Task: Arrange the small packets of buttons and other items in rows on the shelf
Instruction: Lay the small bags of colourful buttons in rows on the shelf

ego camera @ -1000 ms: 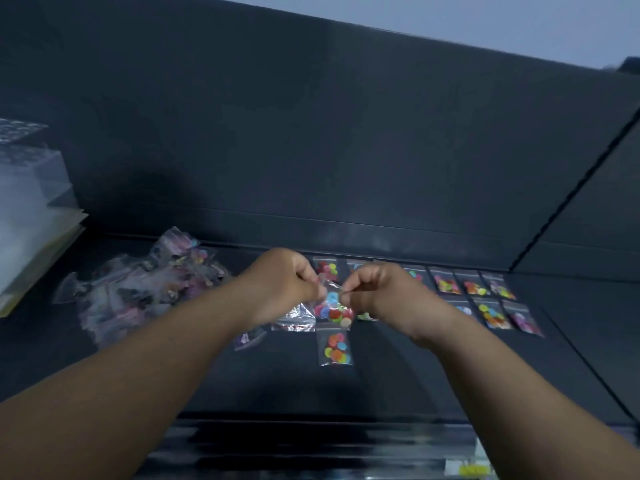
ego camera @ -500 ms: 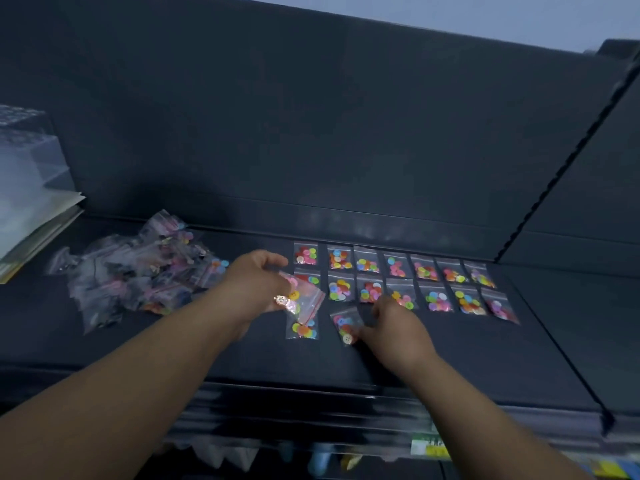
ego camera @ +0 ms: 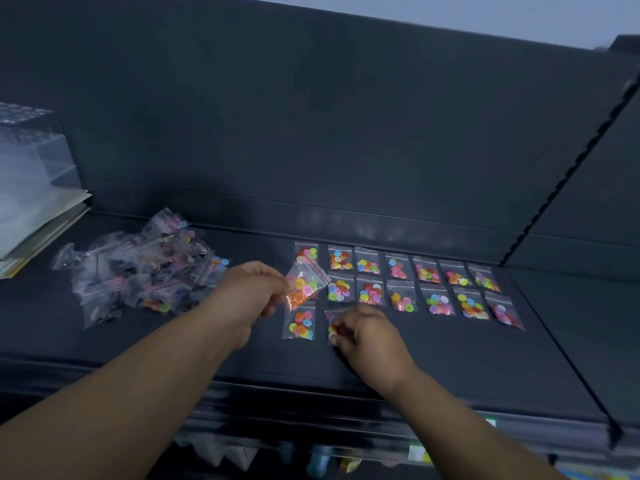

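Note:
Small clear packets of coloured buttons lie in two rows (ego camera: pixel 401 278) on the dark shelf (ego camera: pixel 467 358). A third row begins with one packet (ego camera: pixel 300 325) near the front. My left hand (ego camera: pixel 252 292) pinches a tilted button packet (ego camera: pixel 304 284) just above the shelf, over the left end of the rows. My right hand (ego camera: pixel 367 334) presses another packet (ego camera: pixel 332 327) flat on the shelf beside the third-row packet; its fingers cover most of it. A loose heap of unsorted packets (ego camera: pixel 145 271) lies to the left.
A clear plastic box on a stack of papers (ego camera: pixel 31 195) stands at the far left. The shelf's back panel (ego camera: pixel 346 150) rises behind the rows. A slotted upright (ego camera: pixel 561 181) bounds the right side. Hanging goods show below the shelf's front edge (ego camera: pixel 311 396).
Both hands held one packet together in the air; they parted, my right hand brought a packet down onto the shelf in the third row, and my left hand kept another packet.

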`<state>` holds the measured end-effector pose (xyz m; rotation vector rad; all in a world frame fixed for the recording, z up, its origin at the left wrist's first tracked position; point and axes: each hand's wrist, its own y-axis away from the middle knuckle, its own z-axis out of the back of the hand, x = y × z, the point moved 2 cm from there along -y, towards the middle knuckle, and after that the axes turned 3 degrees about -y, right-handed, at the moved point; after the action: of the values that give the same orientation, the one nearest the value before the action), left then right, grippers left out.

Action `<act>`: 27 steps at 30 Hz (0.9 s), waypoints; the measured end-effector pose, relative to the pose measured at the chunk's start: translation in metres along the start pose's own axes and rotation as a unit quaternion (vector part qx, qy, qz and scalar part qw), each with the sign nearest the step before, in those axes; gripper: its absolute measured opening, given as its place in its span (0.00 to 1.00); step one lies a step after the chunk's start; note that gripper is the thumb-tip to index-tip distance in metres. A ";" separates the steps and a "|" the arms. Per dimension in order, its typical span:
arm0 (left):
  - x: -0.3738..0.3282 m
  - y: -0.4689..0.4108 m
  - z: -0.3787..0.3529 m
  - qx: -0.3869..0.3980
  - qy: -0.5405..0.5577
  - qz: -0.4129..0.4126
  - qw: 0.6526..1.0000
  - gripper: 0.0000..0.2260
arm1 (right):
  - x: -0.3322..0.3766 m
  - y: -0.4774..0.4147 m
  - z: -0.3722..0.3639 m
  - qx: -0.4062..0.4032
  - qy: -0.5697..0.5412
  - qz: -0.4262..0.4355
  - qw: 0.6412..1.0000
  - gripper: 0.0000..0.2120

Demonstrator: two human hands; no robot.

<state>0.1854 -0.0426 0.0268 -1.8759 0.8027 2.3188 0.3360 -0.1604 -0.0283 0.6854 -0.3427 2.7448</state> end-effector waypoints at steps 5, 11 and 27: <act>0.003 0.001 -0.005 0.015 -0.001 0.019 1.000 0.09 | 0.003 -0.003 0.002 -0.004 -0.051 -0.040 0.998 0.08; 0.000 0.003 -0.028 0.058 0.048 0.042 0.996 0.10 | 0.024 -0.011 0.025 -0.001 -0.527 -0.185 0.830 0.08; 0.036 0.015 -0.071 0.138 -0.558 -0.340 0.744 0.15 | -0.047 0.007 0.041 0.005 -0.230 -0.281 0.932 0.17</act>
<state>0.2343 -0.0953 -0.0107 -0.2838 0.1830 2.0581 0.3900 -0.1890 -0.0173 1.2173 -0.1854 2.0297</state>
